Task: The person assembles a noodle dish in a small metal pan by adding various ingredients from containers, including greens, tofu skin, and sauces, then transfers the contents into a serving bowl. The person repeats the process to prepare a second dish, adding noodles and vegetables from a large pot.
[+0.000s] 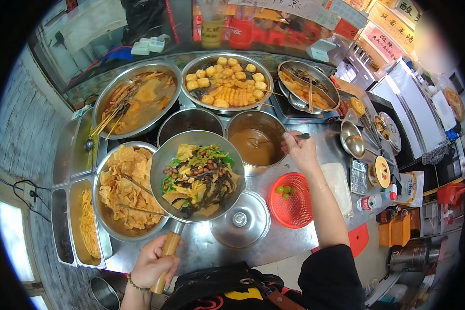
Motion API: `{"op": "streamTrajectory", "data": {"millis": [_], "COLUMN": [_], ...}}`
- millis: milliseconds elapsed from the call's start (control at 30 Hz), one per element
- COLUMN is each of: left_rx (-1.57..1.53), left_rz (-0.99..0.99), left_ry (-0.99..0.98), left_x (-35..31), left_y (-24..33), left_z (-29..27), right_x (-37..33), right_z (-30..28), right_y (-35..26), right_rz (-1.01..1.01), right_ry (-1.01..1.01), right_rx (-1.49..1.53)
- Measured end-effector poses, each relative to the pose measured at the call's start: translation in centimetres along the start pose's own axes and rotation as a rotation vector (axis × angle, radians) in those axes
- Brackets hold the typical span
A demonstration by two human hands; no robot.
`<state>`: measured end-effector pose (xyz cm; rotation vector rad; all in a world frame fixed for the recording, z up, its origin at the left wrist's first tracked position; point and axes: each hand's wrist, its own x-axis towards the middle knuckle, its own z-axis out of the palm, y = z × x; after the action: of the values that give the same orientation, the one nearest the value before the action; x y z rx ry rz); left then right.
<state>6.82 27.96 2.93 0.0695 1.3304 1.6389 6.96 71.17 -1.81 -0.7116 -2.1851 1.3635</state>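
Steel bench (294, 243) spread wide, crowded with basins: a big pan of skewers in red broth (137, 98), a tray of tofu puffs (227, 82), a bowl of fried bean-curd sheets (126, 188). Over the middle sits the saucepan (199, 175), heaped with greens, kelp strips and bean-curd skin, held just above the bench. Left hand (151, 263) has its fingers wrapped tight around the wooden handle (166, 256). Right hand (300, 152) pinches a ladle handle (296, 137), fingers closed on it, dipping into the pot of brown sauce (256, 144). Red basket (292, 201) nearby, flat lid (240, 219) beside it.
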Motion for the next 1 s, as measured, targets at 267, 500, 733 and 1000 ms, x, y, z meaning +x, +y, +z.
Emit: {"op": "streamTrajectory", "data": {"millis": [267,500,733,1000], "left_rx": [0.034,0.071,0.107,0.101], "left_rz": [-0.037,-0.040,-0.030,-0.029], "left_ry": [-0.010,-0.035,-0.131,-0.130], "left_x": [0.4,1.6,4.6,5.8], "left_y": [0.2,0.7,1.3,0.7], "left_z": [0.3,0.5,1.7,2.3], "right_x": [0.9,1.4,-2.3,-10.3], "right_z": [-1.9,-6.6,-8.5,-4.3], "right_y": [0.0,-8.0,-16.9,-15.2], "right_rz": [0.317,0.130,-0.035,-0.839], "right_ry": [0.096,0.110,0.110,-0.150], "right_rx": [0.305,0.221,0.138,-0.240]}}
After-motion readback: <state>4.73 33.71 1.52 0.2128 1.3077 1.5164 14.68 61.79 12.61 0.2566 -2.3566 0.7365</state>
